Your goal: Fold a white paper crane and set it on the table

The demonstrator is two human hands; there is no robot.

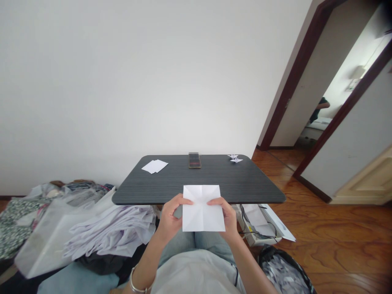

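Observation:
A square sheet of white paper [202,216] is held up over my lap, at the near edge of the dark table. Creases cross its middle. My left hand [173,214] pinches its left side, thumb and fingers pressed on it. On the opposite side my right hand [227,214] grips the sheet the same way, index finger over the face. At the table's back left lies a small stack of white paper squares [154,166]. Two folded paper cranes [236,160] rest at the back right.
The dark table [171,183] stands against a white wall, with a small dark phone-like object on a stand [194,160] at its back. Piled fabric [113,228] lies left. A white box with cables [260,226] and a black bag of scraps [284,271] sit right. A person [320,108] shows through the doorway.

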